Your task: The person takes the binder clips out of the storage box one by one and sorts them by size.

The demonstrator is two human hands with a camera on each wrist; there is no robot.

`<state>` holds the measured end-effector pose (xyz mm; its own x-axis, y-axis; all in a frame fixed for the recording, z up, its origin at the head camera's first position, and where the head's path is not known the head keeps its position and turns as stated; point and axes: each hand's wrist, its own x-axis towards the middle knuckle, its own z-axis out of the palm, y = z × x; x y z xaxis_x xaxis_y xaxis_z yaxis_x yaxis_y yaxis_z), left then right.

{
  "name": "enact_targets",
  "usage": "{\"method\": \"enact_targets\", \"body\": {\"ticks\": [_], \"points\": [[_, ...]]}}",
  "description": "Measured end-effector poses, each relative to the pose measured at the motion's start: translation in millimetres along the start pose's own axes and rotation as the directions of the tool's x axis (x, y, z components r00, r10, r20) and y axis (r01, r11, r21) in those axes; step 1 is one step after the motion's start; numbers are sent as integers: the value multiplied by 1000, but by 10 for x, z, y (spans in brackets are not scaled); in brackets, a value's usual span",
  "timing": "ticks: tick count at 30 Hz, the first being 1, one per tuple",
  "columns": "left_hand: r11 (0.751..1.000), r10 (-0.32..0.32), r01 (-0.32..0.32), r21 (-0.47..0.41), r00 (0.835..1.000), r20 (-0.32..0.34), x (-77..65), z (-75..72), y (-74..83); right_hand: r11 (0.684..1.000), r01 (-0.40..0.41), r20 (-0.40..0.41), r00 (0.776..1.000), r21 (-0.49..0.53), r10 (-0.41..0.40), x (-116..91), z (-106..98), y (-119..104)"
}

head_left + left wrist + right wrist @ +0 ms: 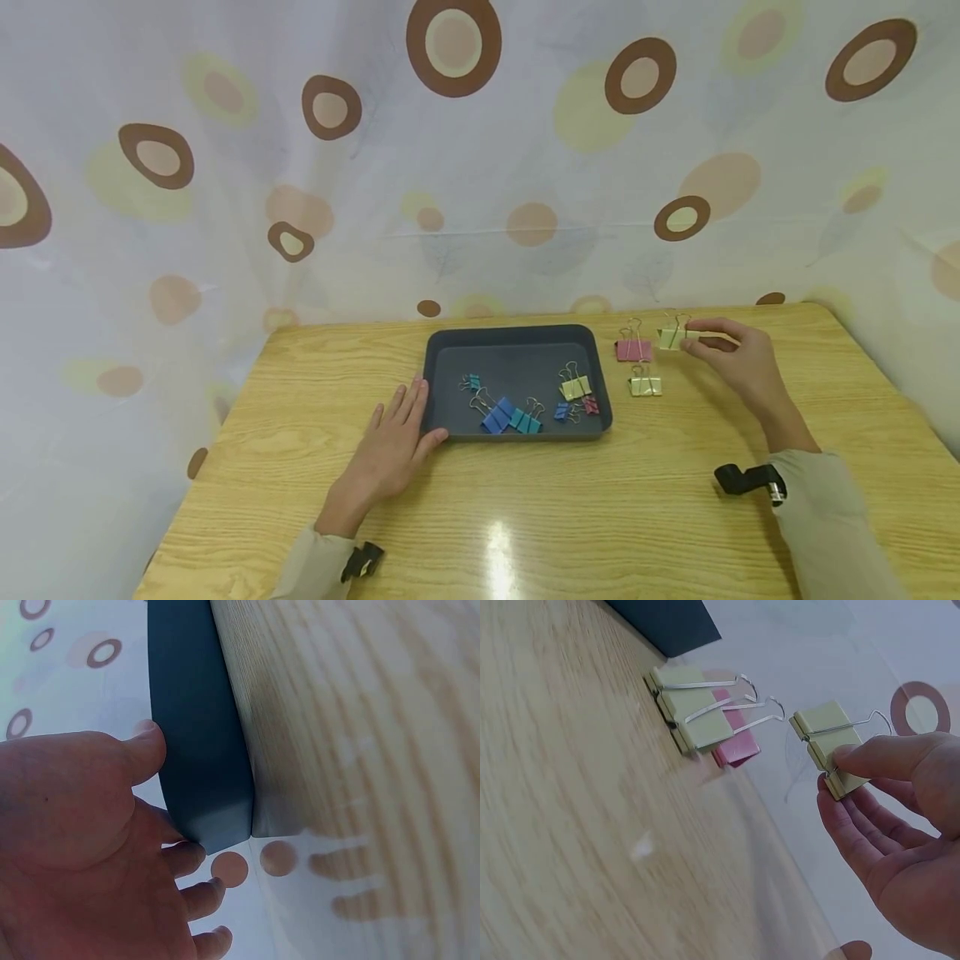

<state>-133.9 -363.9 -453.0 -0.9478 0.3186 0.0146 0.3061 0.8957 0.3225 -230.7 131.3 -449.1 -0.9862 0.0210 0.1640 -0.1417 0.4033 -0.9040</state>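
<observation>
A yellow binder clip (829,739) is pinched between the thumb and fingers of my right hand (738,358), held above the table's right part. Beside it on the wood stand a pink binder clip (633,350) and another yellow binder clip (646,386). My left hand (390,446) rests at the near left corner of a dark tray (517,336), its fingers along the left wall and the thumb at the front rim. Inside the tray lie a blue clip (497,415), a teal clip (527,420), a yellow clip (576,387) and several small clips.
The wooden table (562,517) runs back to a patterned curtain (480,250) behind the tray. Black wrist mounts (750,480) sit on both sleeves.
</observation>
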Motion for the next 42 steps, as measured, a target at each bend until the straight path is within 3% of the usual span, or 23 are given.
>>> {"method": "enact_targets", "body": {"ticks": [13, 21, 42], "points": [[1000, -4, 4, -4, 1000, -7, 1, 17, -2, 1000, 31, -18, 999, -5, -31, 57, -74, 198], [1000, -8, 8, 5, 1000, -8, -9, 29, -10, 992, -43, -20, 999, -118, 41, 71, -48, 276], [1000, -3, 3, 6, 1000, 2, -4, 7, -4, 953, -4, -30, 1000, -302, -5, 100, -41, 326]]}}
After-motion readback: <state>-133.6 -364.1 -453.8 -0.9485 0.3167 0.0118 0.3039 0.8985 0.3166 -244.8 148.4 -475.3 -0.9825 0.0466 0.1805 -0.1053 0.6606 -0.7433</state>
